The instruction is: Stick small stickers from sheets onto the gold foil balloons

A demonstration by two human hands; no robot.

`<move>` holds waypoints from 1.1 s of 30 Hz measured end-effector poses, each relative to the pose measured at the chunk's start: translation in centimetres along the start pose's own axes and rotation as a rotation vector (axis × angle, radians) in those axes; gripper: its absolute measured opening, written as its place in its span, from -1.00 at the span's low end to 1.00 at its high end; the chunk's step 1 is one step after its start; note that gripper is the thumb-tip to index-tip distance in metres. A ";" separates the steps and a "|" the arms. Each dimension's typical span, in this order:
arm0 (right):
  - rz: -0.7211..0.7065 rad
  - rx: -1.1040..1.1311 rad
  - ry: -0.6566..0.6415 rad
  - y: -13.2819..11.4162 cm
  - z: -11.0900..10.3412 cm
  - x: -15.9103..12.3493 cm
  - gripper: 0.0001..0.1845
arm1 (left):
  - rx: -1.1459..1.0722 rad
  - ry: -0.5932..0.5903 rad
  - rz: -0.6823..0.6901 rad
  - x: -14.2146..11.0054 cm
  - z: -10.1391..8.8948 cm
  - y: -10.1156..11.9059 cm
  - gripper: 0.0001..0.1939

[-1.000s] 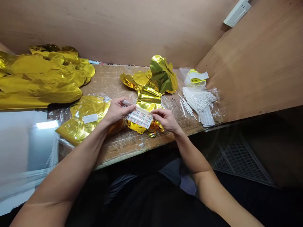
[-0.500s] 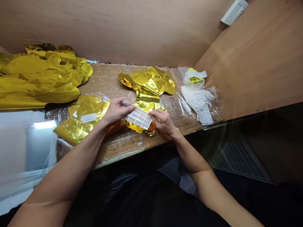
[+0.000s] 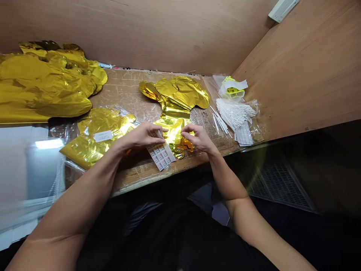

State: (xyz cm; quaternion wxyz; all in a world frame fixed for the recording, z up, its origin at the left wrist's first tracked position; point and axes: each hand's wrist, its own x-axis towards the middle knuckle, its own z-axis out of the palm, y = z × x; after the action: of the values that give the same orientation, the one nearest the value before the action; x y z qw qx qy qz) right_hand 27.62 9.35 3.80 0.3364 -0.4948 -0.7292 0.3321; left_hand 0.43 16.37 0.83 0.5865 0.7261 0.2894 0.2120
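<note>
Left hand point(image 3: 145, 135): seen at the centre of the frame; a sticker sheet point(image 3: 161, 157) is pinched between thumb and fingers by its upper edge. The sheet is hung at a slant just below the centre of the frame, with its rows of small red and black marks turned to the camera.

Right hand point(image 3: 199, 138): placed right of centre, apart from the sheet; thumb and fingertips are drawn narrowly together in front of the gold foil piece point(image 3: 182, 92). Whether anything is held between them cannot be told.

Gold foil piece: laid at the centre of the frame, its lower part partly covered by the hands.

Foil pile point(image 3: 42, 84): gold, heaped at the upper left.

Bagged foil point(image 3: 90, 120): gold, in clear plastic, left of centre; a white label point(image 3: 103, 136) is borne on its face.

Loose white sticks point(image 3: 216, 124): scattered right of centre, beside a bundle of white sticks point(image 3: 235, 114).

Yellow-and-white roll point(image 3: 233, 88): set behind the bundle, toward the upper right.

Bench top point(image 3: 124, 90): brown, scuffed; all foil is carried on it.
</note>
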 end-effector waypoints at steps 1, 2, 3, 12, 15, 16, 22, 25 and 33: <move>0.019 -0.029 -0.097 0.3 0.1 0.2 -0.84 | 0.058 -0.055 0.011 0.1 0.1 -0.1 -0.61; 0.025 -0.071 -0.172 0.7 0.3 0.4 -0.84 | 0.118 -0.088 0.027 0.2 0.3 -0.2 -0.62; 0.017 -0.130 -0.222 1.1 0.5 0.5 -0.84 | 0.178 -0.101 0.047 0.3 0.4 -0.3 -0.64; -0.022 -0.616 -0.036 3.1 0.4 0.1 -0.86 | 0.339 -0.119 0.081 0.7 0.2 -0.5 -0.68; -0.115 -0.546 -0.173 3.5 0.4 0.3 -0.76 | 0.224 -0.105 0.050 0.4 0.1 -0.4 -0.75; -0.120 -0.523 -0.210 3.7 0.5 0.4 -0.75 | 0.161 -0.111 0.030 0.3 0.0 -0.2 -0.74; 0.104 -0.193 -0.283 4.6 -0.4 2.4 -0.59 | -0.118 -0.060 0.064 -0.8 -0.3 1.4 -0.67; 0.223 0.056 -0.354 4.0 -2.0 3.8 -0.48 | -0.137 -0.069 0.100 -0.9 -0.1 1.6 -0.69; 0.264 -0.082 -0.225 4.1 -10.9 12.6 -0.48 | -0.053 0.036 0.045 0.3 0.7 -0.5 -0.64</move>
State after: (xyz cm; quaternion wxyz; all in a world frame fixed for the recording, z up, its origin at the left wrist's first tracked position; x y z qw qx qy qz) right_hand 35.09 24.07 8.51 0.1857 -0.5592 -0.7039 0.3967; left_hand 1.07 16.14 0.16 0.5955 0.7126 0.2777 0.2457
